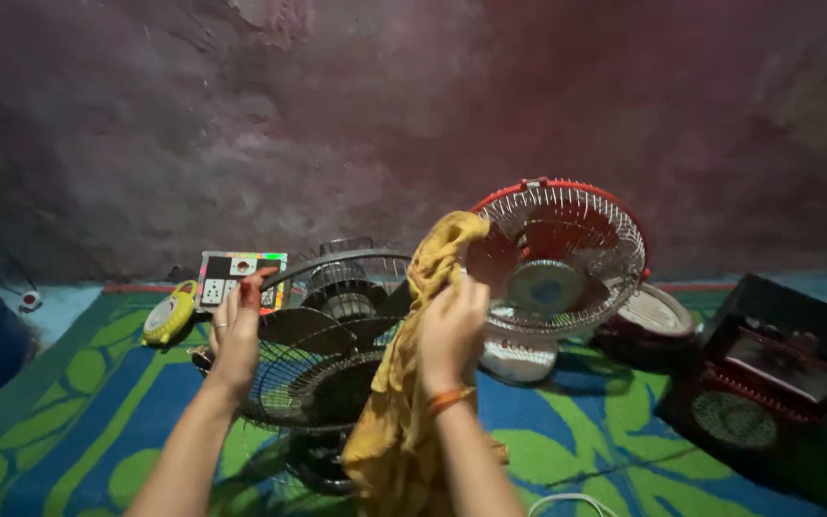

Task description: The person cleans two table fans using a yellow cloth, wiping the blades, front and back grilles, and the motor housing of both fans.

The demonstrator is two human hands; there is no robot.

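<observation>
Fingers of the right hand (450,330) are bunched tight around a yellow cloth (404,383), pressing its upper end against the rim of a dark wire-guarded fan (323,354) while the rest of the cloth hangs down past the wrist. The left hand (236,330) clasps the opposite edge of that same fan guard, fingers curled over the rim. The fan sits tilted on a green and blue patterned mat (605,431). Just behind it stands a red-bladed table fan (557,263); a switchboard (239,273) and a yellow round gadget (169,314) lie to the left, and a dark red box-shaped appliance (768,383) sits at the right.
</observation>
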